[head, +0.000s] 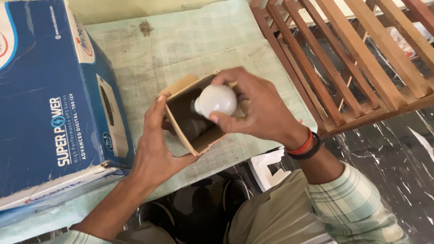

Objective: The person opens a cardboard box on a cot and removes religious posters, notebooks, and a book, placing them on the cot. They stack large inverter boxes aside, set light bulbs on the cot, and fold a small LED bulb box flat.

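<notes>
The right hand [260, 110] is curled around a round white frosted light bulb [217, 100], fingers and thumb closed on its globe, and holds it at the open mouth of a small brown cardboard carton [192, 135]. Only the rounded top of the bulb shows clearly; its base points down into the carton and is lost in shadow, so the fitting cannot be made out. A darker shape lies deeper inside the carton, too dim to tell what it is.

The left hand [156, 149] grips the carton from its near side, thumb against the front wall and fingers wrapped behind, mostly hidden by the cardboard. The carton's open flaps stick up at the far edge, partly covered by the right hand.

Both rest over a pale green checked cloth [190, 49] spread on a table, stained in places. At the left stands a large blue and white printed cardboard box [49, 104], cut off by the frame's top and left edges. At the upper right is a brown slatted wooden frame [352, 58], also cut off. The right wrist wears an orange and a black band [305, 147].
</notes>
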